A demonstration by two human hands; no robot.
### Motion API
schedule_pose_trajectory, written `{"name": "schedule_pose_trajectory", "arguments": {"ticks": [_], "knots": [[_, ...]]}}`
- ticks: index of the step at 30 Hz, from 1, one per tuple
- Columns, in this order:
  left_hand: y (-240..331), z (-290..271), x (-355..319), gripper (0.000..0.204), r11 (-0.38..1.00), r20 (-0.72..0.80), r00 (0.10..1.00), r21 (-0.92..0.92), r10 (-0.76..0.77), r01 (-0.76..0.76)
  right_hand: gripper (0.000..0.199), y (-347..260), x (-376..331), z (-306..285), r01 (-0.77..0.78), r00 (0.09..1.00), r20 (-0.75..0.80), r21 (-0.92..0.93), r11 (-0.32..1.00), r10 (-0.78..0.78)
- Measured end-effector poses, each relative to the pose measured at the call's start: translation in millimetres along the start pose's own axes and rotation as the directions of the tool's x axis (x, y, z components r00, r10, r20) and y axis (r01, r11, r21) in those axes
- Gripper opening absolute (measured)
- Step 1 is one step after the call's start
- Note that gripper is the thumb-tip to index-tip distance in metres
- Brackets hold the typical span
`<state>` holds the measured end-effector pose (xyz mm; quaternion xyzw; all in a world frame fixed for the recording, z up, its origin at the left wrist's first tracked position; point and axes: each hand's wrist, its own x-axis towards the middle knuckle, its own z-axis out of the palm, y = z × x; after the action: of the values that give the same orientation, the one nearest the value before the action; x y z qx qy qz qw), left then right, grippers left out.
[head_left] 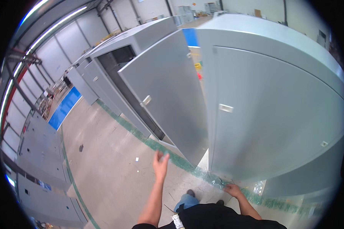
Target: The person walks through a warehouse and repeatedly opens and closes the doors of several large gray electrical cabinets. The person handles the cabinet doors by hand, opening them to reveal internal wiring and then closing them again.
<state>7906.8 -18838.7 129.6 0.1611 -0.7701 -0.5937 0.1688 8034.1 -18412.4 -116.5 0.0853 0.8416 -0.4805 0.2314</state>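
My left hand [160,163] is raised in front of me with its fingers apart and nothing in them. It is nearest the lower edge of an open grey cabinet door [168,91], which has a small white handle [146,100]. Lower and to the right, my right hand [232,189] has its fingers pinched together. Thin dark strands and small pale bits show by its fingertips; what it holds is too small to make out. Just beyond that hand stands a large grey cabinet [271,110], its door shut, with a white handle [226,108].
Behind the open door is a cabinet [116,63] with a dark interior, in a row with others to the left. A green line [137,133] runs along the floor past the cabinets. Grey panels [42,152] lie at the left. A white roll [177,221] hangs at my waist.
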Motion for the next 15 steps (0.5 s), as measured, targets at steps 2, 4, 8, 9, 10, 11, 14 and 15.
{"name": "schedule_pose_trajectory", "arguments": {"ticks": [2,4,8,9,10,11,14,15], "knots": [[65.5,-15.7,58.4,0.078,0.979,-0.072,0.987,-0.132,0.147,-0.155,0.058,-45.8,3.8,13.0,0.088,0.985,0.15,0.002,0.996,-0.087],[97.4,-20.9,117.9,0.075,0.946,-0.123,0.943,-0.062,0.311,-0.32,0.058,-77.1,15.4,17.7,0.099,0.979,0.175,0.053,0.994,-0.107],[78.5,-17.7,222.3,0.053,0.957,0.114,0.95,-0.042,0.289,-0.286,0.052,-131.3,44.1,43.3,0.085,0.996,-0.026,0.013,0.996,-0.085],[59.4,0.8,235.3,0.044,0.974,0.178,0.958,-0.013,0.225,-0.226,0.049,-140.0,49.5,46.2,0.057,0.993,-0.107,0.023,0.998,-0.054],[41.1,19.3,246.0,0.041,0.97,0.238,0.942,-0.102,0.239,-0.22,0.046,-152.8,54.1,50.3,0.06,0.99,-0.134,0.111,0.992,-0.045],[28.8,6.4,245.5,0.037,0.96,0.252,0.933,-0.182,0.257,-0.215,0.043,-172.3,56.0,63.7,0.089,0.989,-0.131,0.179,0.98,-0.066],[38.4,3.7,221.1,0.033,0.935,0.378,0.884,-0.321,0.275,-0.154,0.034,-211.8,69.7,82.4,0.192,0.966,-0.218,0.241,0.951,-0.14],[32.0,-6.2,214.8,0.032,0.92,0.39,0.869,-0.359,0.304,-0.16,0.032,-228.6,74.4,88.3,0.245,0.952,-0.241,0.23,0.942,-0.189]]}}
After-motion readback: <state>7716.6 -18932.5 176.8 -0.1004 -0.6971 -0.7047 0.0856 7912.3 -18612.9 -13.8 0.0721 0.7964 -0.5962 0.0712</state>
